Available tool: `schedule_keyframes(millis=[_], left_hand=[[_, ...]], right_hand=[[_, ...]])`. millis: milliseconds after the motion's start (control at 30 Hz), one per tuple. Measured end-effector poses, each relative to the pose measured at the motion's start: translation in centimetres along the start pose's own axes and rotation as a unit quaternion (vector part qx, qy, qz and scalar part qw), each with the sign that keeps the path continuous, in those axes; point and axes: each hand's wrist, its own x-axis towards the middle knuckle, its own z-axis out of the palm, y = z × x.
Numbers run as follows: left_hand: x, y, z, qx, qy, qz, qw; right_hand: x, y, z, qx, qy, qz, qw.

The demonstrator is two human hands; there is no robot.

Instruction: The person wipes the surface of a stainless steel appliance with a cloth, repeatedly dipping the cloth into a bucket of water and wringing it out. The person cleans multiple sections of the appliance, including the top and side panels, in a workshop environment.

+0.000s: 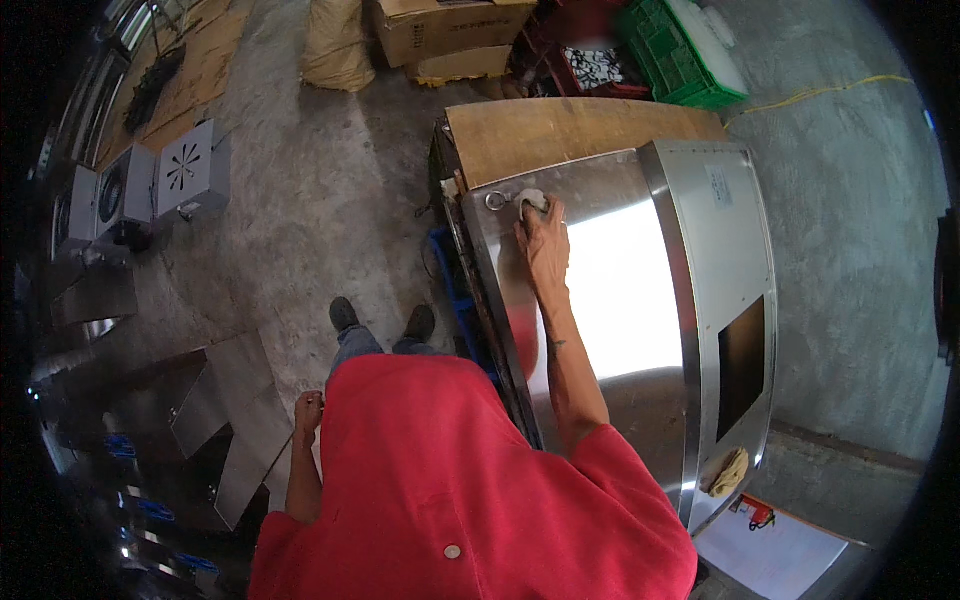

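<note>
On the stainless-steel panel to my right, my right hand is closed around a whitish cloth. The cloth is pressed against the metal close to a round ring-shaped fitting. Bright light reflects off the middle of the panel. My left hand hangs low at my left side, away from the panel. Its fingers are curled, and what they hold, if anything, is hidden.
A yellowish cloth lies at the metal cabinet's near right end, beside a rectangular opening. Beyond the panel are a wooden board, a green crate and cardboard boxes. Metal units and sheets stand left.
</note>
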Motion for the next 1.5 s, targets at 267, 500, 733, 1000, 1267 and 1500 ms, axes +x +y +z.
schedule_keyframes(millis=[267, 500, 733, 1000, 1267, 1500], left_hand=[[0.9, -4.1, 1.0, -0.001, -0.001, -0.036, 0.999], [0.9, -0.1, 0.1, -0.009, -0.008, -0.003, 1.0], [4.6, 11.3, 1.0, 0.058, 0.046, 0.181, 0.981], [-3.0, 39.1, 18.2, 0.076, -0.093, 0.522, 0.845], [-3.2, 45.8, 26.2, 0.238, -0.019, 0.64, 0.731], [-2.2, 46.2, 27.3, 0.292, 0.005, 0.66, 0.693]], right_hand=[[2.0, 2.5, 2.7, -0.038, 0.038, -0.086, 0.995], [1.3, 2.2, 1.7, -0.069, 0.0, -0.095, 0.993], [0.7, 2.7, 2.2, -0.079, -0.015, -0.069, 0.994], [1.5, 2.6, 2.6, -0.094, -0.02, -0.064, 0.993], [1.1, 2.2, 1.8, -0.068, -0.004, -0.061, 0.996], [-6.1, -2.1, -2.1, 0.014, 0.008, 0.048, 0.999]])
